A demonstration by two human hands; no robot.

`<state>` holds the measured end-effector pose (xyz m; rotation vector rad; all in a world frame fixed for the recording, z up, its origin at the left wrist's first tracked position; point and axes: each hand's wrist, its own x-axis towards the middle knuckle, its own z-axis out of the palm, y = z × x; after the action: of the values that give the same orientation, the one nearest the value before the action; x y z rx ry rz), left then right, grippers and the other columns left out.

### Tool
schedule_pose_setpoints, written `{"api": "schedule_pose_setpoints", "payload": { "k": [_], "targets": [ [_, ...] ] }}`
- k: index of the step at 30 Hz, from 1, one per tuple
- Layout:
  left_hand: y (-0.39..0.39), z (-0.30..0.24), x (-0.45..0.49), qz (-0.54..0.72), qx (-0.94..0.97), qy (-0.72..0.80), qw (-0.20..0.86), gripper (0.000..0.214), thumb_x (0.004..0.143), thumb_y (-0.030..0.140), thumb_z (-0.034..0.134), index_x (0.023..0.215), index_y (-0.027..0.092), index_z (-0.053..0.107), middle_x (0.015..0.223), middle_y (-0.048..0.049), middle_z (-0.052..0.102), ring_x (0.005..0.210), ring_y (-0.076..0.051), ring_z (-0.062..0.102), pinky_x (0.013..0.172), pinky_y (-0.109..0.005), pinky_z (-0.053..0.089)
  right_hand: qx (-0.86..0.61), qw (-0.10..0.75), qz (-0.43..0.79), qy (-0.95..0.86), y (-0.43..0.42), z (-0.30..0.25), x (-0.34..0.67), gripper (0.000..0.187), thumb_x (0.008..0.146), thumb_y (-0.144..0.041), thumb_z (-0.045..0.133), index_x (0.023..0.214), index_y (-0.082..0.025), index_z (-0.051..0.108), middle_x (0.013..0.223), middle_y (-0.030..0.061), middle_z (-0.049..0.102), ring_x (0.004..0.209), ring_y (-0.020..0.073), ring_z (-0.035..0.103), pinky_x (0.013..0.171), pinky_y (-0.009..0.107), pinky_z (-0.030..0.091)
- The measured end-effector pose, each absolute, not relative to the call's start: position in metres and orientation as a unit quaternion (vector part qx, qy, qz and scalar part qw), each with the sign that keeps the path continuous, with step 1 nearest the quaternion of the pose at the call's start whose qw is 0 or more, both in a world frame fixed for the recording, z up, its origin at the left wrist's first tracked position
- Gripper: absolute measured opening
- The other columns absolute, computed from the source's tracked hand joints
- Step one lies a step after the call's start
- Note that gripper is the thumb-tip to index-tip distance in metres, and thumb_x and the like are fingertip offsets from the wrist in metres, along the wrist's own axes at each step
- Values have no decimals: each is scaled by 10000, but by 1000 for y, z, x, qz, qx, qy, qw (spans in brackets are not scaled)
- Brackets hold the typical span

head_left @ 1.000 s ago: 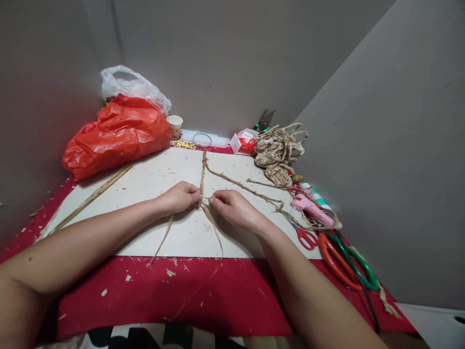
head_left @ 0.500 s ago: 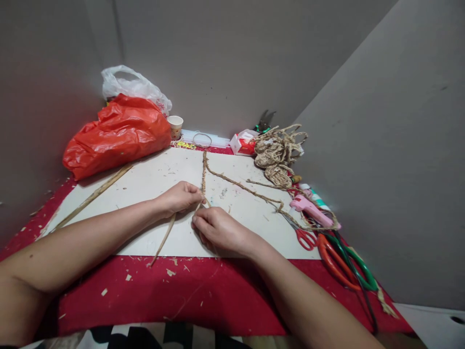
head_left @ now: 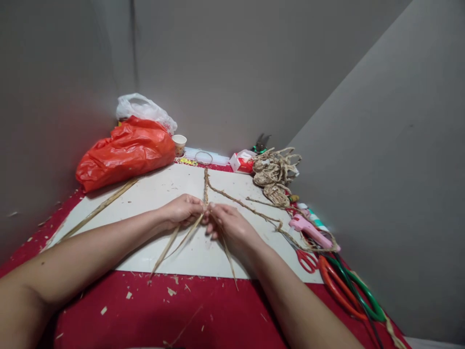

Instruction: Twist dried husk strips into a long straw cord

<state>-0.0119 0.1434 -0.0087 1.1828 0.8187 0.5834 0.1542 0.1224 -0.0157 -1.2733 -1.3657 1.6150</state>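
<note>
A narrow braid of dried plant fibre [head_left: 206, 188] runs up the white board from between my hands. My left hand [head_left: 186, 211] pinches its lower end, fingers closed. Close beside it, my right hand [head_left: 230, 224] is also closed, thumb and forefinger on the same spot where the strands meet. Flat loose strands [head_left: 165, 250] hang below the left hand, and another strand [head_left: 229, 261] trails under the right. A thin twisted cord [head_left: 250, 205] branches from the braid's top and runs to the right. The fingertips partly hide the lower end.
Behind lie a red plastic bag [head_left: 127, 154], a paper cup [head_left: 179, 144], a tissue box [head_left: 242, 161] and coiled rope bundles [head_left: 272, 169]. On the right are a pink glue gun [head_left: 313, 231], red scissors [head_left: 307, 261] and large red-and-green-handled shears [head_left: 336, 286]. A long stalk [head_left: 100, 209] lies left.
My right hand has moved up to meet the left at the braid's end. More loose strands now show below the hands. The view has tilted upward slightly.
</note>
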Motion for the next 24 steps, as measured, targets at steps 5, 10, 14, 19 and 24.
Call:
{"api": "schedule_pose_setpoints", "payload": {
  "k": [5, 10, 14, 19, 24],
  "targets": [
    [141, -12, -13, 266, 613, 369, 646, 271, 754, 352, 557, 611, 122, 556, 407, 56, 393, 358, -39, 247, 385, -215, 143, -464, 249, 669, -524, 122, -14, 151, 378, 773, -518, 519, 640, -167, 473, 409, -101, 284, 341, 34, 147, 320, 174, 98],
    [144, -13, -15, 238, 714, 383, 536, 253, 764, 307, 514, 630, 108, 596, 549, 9, 541, 499, -69, 400, 493, -194, 296, -484, 197, 663, -536, 129, -13, 157, 380, 779, -496, 504, 587, -172, 458, 375, -108, 237, 322, 32, 125, 311, 178, 75],
    [146, -12, -16, 221, 767, 417, 436, 198, 740, 270, 509, 696, 111, 619, 587, 14, 553, 548, -89, 435, 523, -198, 312, -471, 227, 694, -495, 128, -17, 156, 356, 760, -429, 526, 545, -188, 377, 382, -108, 234, 327, 27, 114, 316, 174, 63],
    [136, 0, -15, 172, 813, 458, 316, 235, 756, 236, 440, 670, 129, 631, 591, -22, 579, 546, -110, 458, 529, -216, 312, -501, 295, 663, -471, 122, -19, 147, 284, 742, -368, 531, 552, -172, 450, 362, -104, 249, 312, 27, 133, 317, 185, 63],
    [114, 11, -5, 115, 827, 505, 220, 301, 802, 288, 388, 710, 136, 631, 688, -90, 635, 624, -169, 547, 568, -256, 357, -508, 341, 645, -458, 114, -20, 140, 325, 729, -351, 539, 491, -185, 393, 347, -96, 257, 301, 27, 150, 320, 202, 65]
  ]
}}
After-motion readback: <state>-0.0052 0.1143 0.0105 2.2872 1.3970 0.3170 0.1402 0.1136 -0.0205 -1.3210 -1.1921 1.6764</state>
